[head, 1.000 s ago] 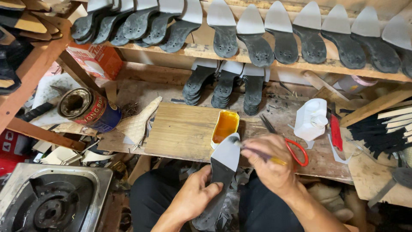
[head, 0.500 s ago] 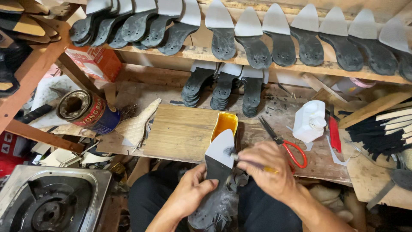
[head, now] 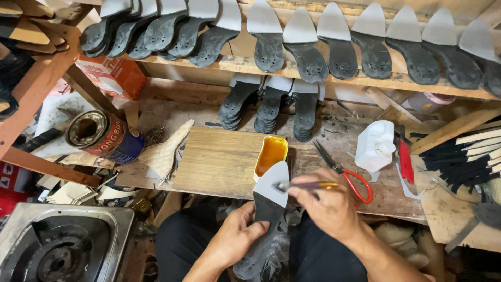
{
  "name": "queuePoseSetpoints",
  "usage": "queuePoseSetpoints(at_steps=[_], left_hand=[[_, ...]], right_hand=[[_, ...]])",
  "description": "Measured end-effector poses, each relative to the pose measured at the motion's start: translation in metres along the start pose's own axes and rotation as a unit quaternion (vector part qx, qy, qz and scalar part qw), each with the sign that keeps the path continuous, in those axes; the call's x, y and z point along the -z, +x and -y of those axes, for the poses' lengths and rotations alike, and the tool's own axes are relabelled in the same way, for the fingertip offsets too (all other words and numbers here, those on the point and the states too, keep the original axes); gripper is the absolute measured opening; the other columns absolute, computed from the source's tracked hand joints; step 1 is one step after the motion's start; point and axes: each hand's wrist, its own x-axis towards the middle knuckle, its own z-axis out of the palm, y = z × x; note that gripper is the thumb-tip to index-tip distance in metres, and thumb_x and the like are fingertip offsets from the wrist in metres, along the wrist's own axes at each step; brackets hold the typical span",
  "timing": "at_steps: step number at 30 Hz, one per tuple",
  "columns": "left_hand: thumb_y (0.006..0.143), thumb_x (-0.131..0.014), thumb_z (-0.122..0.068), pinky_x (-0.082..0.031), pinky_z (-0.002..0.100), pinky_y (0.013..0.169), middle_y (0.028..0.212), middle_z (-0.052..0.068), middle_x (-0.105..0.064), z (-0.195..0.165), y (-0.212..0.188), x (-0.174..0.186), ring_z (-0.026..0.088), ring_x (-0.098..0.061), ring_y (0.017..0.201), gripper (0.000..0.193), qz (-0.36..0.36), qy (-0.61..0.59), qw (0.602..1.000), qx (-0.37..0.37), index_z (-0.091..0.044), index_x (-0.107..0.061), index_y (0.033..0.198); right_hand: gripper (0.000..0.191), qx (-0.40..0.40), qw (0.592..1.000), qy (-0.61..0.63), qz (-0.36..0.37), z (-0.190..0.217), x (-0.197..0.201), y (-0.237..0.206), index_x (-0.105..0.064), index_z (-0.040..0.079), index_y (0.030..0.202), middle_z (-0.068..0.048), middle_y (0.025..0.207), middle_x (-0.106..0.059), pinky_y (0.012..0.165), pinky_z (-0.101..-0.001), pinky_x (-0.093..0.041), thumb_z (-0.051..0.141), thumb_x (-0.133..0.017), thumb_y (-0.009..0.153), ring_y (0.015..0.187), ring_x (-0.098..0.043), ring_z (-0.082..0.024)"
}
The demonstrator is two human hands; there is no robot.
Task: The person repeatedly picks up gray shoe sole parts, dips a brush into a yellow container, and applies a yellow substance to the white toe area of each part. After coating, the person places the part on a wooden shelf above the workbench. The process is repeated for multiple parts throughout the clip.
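Observation:
My left hand grips a black shoe insole with a white pointed toe piece, held over my lap. My right hand holds a thin brush whose tip rests on the white toe part. Just beyond the insole sits a small open tin of yellow glue on a wooden board.
Red-handled scissors and a white plastic bottle lie to the right. A round can lies on its side at left. Rows of insoles fill the shelf above. A gas stove is at lower left.
The right hand has drawn the brush across the white toe piece, and the left hand has shifted its grip lower on the insole.

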Motion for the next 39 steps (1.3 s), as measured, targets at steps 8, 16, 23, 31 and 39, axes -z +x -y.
queuePoseSetpoints(at_steps=[8, 16, 23, 31, 39], left_hand=[[0.088, -0.062, -0.002, -0.053, 0.028, 0.085, 0.103, 0.008, -0.073, -0.008, -0.002, -0.004, 0.011, -0.065, 0.093, 0.035, 0.005, 0.038, 0.999, -0.031, 0.005, -0.061, 0.122], [0.088, -0.061, -0.002, -0.053, 0.027, 0.078, 0.105, 0.008, -0.074, -0.011, 0.004, 0.012, 0.011, -0.066, 0.086, 0.039, -0.056, -0.114, 0.991, -0.038, 0.004, -0.064, 0.127], [0.090, -0.063, -0.004, -0.055, 0.028, 0.077, 0.105, 0.008, -0.074, -0.014, 0.017, 0.004, 0.011, -0.068, 0.085, 0.038, -0.133, -0.145, 0.977, -0.087, 0.001, -0.062, 0.128], [0.090, -0.066, -0.005, -0.056, 0.029, 0.077, 0.104, 0.009, -0.074, -0.013, 0.038, -0.012, 0.013, -0.069, 0.088, 0.036, -0.147, -0.168, 0.964, -0.148, -0.001, -0.058, 0.125], [0.104, -0.052, -0.041, -0.050, 0.032, 0.063, 0.093, 0.010, -0.069, -0.012, 0.059, 0.041, 0.016, -0.058, 0.072, 0.045, -0.150, 0.007, 0.981, -0.123, -0.002, -0.063, 0.123]], right_hand=[[0.027, 0.103, 0.994, 0.039, 0.000, 0.011, -0.001, 0.003, -0.066, 0.007, 0.104, -0.005, 0.096, -0.073, 0.085, -0.0402, -0.050, 0.012, -0.081, 0.082, 0.089, -0.068, -0.023], [0.022, -0.005, 0.998, -0.003, 0.065, -0.014, 0.015, -0.028, -0.070, 0.008, 0.097, -0.006, 0.087, -0.073, 0.077, -0.0397, -0.051, 0.015, -0.081, 0.080, 0.080, -0.068, -0.026], [0.039, -0.225, 0.952, 0.201, -0.050, -0.014, -0.019, -0.082, -0.065, 0.003, 0.128, -0.012, 0.100, -0.079, 0.080, -0.0303, -0.060, 0.001, -0.069, 0.090, 0.090, -0.076, -0.015], [0.070, -0.213, 0.937, 0.274, -0.039, 0.008, -0.060, -0.086, -0.048, 0.005, 0.144, -0.017, 0.133, -0.070, 0.074, -0.0272, -0.059, -0.007, -0.076, 0.081, 0.082, -0.067, -0.013], [0.071, -0.203, 0.918, 0.325, -0.101, 0.010, -0.021, -0.052, -0.048, 0.005, 0.145, -0.020, 0.132, -0.067, 0.086, -0.0306, -0.061, -0.014, -0.072, 0.081, 0.099, -0.069, -0.017]])
